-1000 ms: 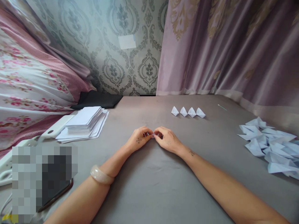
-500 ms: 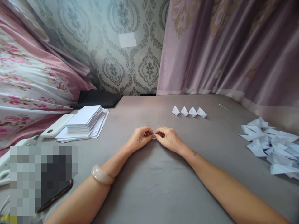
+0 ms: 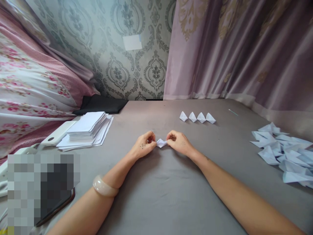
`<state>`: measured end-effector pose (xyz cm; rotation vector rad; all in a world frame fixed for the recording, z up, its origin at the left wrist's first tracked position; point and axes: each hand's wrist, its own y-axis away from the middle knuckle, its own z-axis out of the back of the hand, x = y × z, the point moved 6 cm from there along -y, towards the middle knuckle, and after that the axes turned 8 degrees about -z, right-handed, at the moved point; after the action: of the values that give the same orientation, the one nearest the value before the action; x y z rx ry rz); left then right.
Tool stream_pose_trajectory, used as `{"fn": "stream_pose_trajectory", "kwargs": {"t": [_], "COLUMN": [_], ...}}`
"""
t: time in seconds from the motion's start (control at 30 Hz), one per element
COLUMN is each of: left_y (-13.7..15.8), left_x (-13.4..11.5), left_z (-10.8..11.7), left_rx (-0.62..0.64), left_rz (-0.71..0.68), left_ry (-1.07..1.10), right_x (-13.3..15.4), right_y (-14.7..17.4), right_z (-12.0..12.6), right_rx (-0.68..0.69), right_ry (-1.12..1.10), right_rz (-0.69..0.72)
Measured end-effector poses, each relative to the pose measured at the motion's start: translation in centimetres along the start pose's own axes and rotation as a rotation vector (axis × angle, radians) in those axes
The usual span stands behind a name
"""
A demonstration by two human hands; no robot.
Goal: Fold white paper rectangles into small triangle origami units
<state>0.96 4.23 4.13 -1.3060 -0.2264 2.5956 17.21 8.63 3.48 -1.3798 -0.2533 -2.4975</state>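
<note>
A small folded white paper boat (image 3: 161,143) is held just over the grey cloth in the middle of the view. My left hand (image 3: 146,143) pinches its left tip between thumb and fingers. The opposite tip is pinched by my right hand (image 3: 178,142). Between the hands the boat's pointed middle shows, while both ends are partly hidden by fingertips. Beyond my right hand stands a row of several folded paper pieces (image 3: 201,117), each with a peaked top.
A stack of white paper (image 3: 85,125) lies at left, beside a white power strip (image 3: 57,133) and a black cloth (image 3: 101,104). Farther right is a heap of folded papers (image 3: 281,147). A thin stick (image 3: 233,112) lies near the curtain (image 3: 207,52). A pixelated patch covers the lower left.
My hands have moved apart, left hand leftward and right hand rightward. The paper between them has spread wider and now shows its boat shape.
</note>
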Motion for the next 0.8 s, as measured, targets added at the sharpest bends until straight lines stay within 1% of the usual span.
{"fn": "stream_pose_trajectory", "kwargs": {"t": [0.17,0.23,0.3,0.4,0.47,0.53,0.63,0.7,0.8], "left_y": [-0.1,0.0,0.1,0.4,0.6,0.7,0.7,0.6,0.6], "left_x": [0.0,-0.1,-0.3,-1.1,-1.6,-1.7,-1.6,-1.5,-1.7], "left_z": [0.0,0.0,0.1,0.4,0.5,0.4,0.2,0.0,-0.1], "left_rx": [0.073,0.086,0.08,0.042,0.021,0.018,0.032,0.026,-0.028], "left_rz": [-0.02,-0.028,-0.048,-0.127,-0.171,-0.179,-0.16,-0.158,-0.164], "left_ry": [-0.03,-0.059,-0.104,-0.234,-0.339,-0.406,-0.432,-0.419,-0.327], "right_x": [-0.6,-0.6,-0.1,1.4,2.2,2.7,3.1,3.2,3.2], "right_y": [-0.4,-0.3,0.0,1.0,1.8,2.4,2.8,2.8,2.9], "right_z": [-0.1,-0.2,-0.2,0.0,0.0,0.0,-0.1,-0.2,-0.5], "right_rx": [0.073,0.102,0.088,0.001,-0.047,-0.073,-0.083,-0.081,-0.081], "right_ry": [-0.056,-0.03,0.047,0.235,0.383,0.503,0.591,0.615,0.634], "right_rz": [-0.029,-0.041,0.0,0.153,0.205,0.194,0.17,0.163,0.157]}}
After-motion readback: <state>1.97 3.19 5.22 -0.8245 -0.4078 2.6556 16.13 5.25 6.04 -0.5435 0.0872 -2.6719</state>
